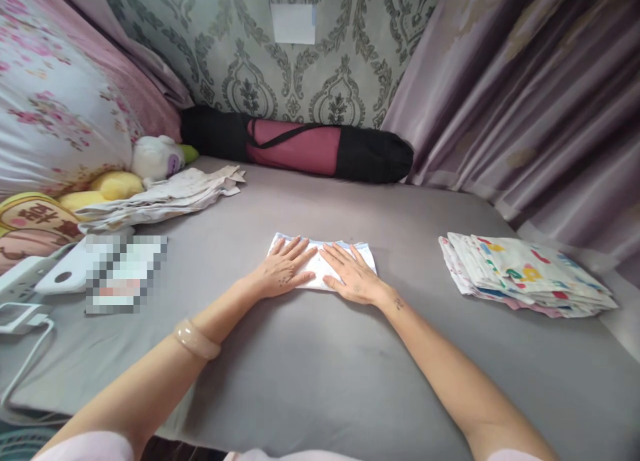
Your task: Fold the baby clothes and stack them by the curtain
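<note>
A small white folded cloth point(324, 274) with a pale blue edge lies flat on the grey sheet point(330, 367) in front of me. My left hand point(286, 267) rests palm down on its left half, fingers stretched out and spread. On the right half lies my right hand point(353, 274), also flat with the fingers apart. The two hands nearly meet in the middle and cover much of the cloth. Neither hand grips it.
To the right is a stack of folded patterned cloths point(530, 274). Loose whitish cloths point(170, 197) lie at the left, near plush toys point(157, 159). A power strip point(23, 277) with a cable sits at the left edge. A black and maroon bag point(295, 144) lies along the wall.
</note>
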Action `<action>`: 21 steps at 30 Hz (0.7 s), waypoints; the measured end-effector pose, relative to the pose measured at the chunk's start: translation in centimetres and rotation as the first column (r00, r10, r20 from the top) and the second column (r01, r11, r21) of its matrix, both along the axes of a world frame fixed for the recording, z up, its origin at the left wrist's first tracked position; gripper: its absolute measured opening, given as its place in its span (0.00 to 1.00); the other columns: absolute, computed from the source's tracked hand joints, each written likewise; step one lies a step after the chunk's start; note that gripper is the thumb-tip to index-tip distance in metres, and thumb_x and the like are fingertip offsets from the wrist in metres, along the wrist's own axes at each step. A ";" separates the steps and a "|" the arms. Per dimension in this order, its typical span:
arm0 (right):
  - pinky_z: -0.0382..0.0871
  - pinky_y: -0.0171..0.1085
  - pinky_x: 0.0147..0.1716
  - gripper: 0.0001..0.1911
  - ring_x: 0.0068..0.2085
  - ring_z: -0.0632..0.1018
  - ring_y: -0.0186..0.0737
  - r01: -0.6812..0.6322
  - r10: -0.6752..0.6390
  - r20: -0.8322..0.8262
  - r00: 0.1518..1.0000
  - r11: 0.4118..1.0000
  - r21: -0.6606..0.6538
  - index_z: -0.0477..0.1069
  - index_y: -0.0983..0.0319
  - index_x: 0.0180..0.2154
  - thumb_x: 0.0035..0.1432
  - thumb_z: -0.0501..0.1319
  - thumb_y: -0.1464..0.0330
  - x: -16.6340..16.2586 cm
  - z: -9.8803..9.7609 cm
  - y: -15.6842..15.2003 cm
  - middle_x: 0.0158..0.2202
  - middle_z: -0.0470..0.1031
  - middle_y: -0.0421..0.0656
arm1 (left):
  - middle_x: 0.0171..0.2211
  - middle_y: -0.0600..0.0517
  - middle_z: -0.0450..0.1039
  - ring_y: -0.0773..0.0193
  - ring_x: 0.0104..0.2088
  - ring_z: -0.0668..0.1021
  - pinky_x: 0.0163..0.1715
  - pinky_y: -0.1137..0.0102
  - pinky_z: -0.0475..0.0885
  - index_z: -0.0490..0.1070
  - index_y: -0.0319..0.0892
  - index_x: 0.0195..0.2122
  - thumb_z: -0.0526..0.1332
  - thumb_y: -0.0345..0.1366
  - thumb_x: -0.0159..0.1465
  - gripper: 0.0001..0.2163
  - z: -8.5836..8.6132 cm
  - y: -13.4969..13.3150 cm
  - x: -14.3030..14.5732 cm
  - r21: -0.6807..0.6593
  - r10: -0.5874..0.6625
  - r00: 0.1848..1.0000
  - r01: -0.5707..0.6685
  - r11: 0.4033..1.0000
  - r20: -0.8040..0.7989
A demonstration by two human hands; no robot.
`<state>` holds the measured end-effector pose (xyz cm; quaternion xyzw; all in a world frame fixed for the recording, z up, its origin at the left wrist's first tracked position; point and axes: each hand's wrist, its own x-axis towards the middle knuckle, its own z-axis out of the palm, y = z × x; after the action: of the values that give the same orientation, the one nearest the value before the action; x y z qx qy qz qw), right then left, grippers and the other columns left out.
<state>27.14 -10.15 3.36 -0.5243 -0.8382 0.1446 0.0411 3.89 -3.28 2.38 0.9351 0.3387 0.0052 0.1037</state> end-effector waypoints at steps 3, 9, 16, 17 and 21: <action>0.32 0.53 0.68 0.36 0.71 0.42 0.44 0.012 -0.013 0.006 1.000 1.000 0.017 0.41 0.58 0.70 0.68 0.40 0.49 -0.1 -0.2 0.0 0.72 0.41 0.42 | 0.71 0.46 0.42 0.46 0.70 0.45 0.65 0.47 0.39 0.47 0.53 0.69 0.42 0.63 0.65 0.34 -0.5 0.0 -0.2 0.044 0.078 0.997 -0.080 0.996 0.026; 0.30 0.51 0.68 0.34 0.71 0.42 0.42 0.014 -0.014 0.000 1.000 1.000 -0.006 0.41 0.59 0.70 0.69 0.39 0.50 -0.1 -0.1 -0.1 0.72 0.41 0.42 | 0.70 0.44 0.45 0.47 0.70 0.47 0.65 0.47 0.42 0.51 0.50 0.69 0.43 0.63 0.65 0.36 -0.9 0.3 -0.7 0.032 0.086 0.995 -0.088 0.996 0.057; 0.35 0.50 0.68 0.33 0.71 0.44 0.41 0.082 -0.085 -0.102 0.991 0.996 -0.027 0.42 0.61 0.70 0.70 0.35 0.54 0.2 1.6 -0.5 0.71 0.42 0.45 | 0.69 0.45 0.51 0.51 0.69 0.51 0.66 0.49 0.47 0.61 0.45 0.64 0.40 0.51 0.71 0.27 -1.5 -0.9 -1.6 0.170 0.198 0.960 -0.233 0.958 0.201; 0.36 0.50 0.68 0.33 0.71 0.44 0.40 0.121 -0.120 -0.108 0.987 0.993 0.003 0.42 0.62 0.70 0.70 0.35 0.54 0.3 1.8 -0.7 0.71 0.42 0.46 | 0.68 0.45 0.52 0.52 0.69 0.52 0.66 0.49 0.47 0.61 0.45 0.64 0.39 0.50 0.71 0.27 -1.5 -1.2 -1.8 0.176 0.229 0.952 -0.265 0.948 0.202; 0.36 0.48 0.68 0.35 0.71 0.44 0.42 0.266 -0.263 -0.041 0.964 0.957 0.120 0.44 0.69 0.69 0.70 0.36 0.55 1.2 1.0 -1.5 0.71 0.43 0.51 | 0.69 0.45 0.49 0.52 0.70 0.50 0.65 0.50 0.49 0.57 0.42 0.66 0.38 0.50 0.71 0.28 -1.6 -1.7 -2.4 0.098 0.286 0.950 -0.298 0.949 0.125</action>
<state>28.30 -11.68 4.41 -0.6261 -0.7674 0.0918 0.1029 1.47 -4.97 0.75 0.8773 0.4665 0.0914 0.0660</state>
